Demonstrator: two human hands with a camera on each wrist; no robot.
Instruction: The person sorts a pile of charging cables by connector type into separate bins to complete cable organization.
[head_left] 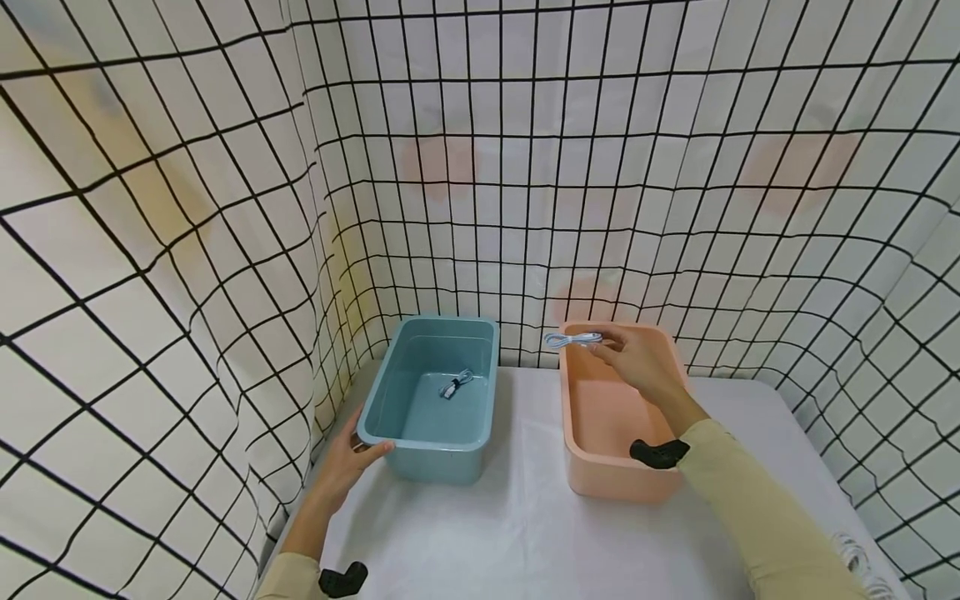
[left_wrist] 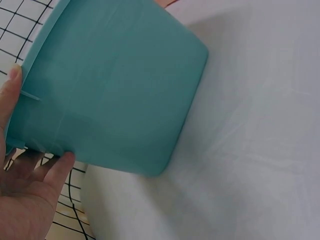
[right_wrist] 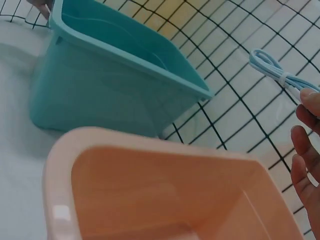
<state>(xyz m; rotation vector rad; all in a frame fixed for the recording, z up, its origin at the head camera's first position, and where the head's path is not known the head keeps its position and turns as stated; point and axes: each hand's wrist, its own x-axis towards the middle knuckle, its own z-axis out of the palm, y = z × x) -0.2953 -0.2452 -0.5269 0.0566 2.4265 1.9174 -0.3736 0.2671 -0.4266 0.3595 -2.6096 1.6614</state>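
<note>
My left hand (head_left: 343, 468) grips the front-left corner of a teal plastic bin (head_left: 441, 461), thumb at the rim and fingers against the outer side. Inside that bin lies a small bundled cable with a dark tie (head_left: 454, 384). Above the back part of a peach plastic bin (head_left: 622, 479), my right hand (head_left: 633, 360) pinches a coiled white-blue cable (head_left: 562, 340) between thumb and fingertips. In the right wrist view this cable (right_wrist: 272, 69) is bound at its middle with a pale tie and touches neither bin.
Both bins stand side by side, a gap apart, on a white-covered table (head_left: 525, 517). Black grid netting (head_left: 525, 183) over white sheeting rises at the back and both sides. Several white coiled cables (head_left: 855, 557) lie at the lower right edge.
</note>
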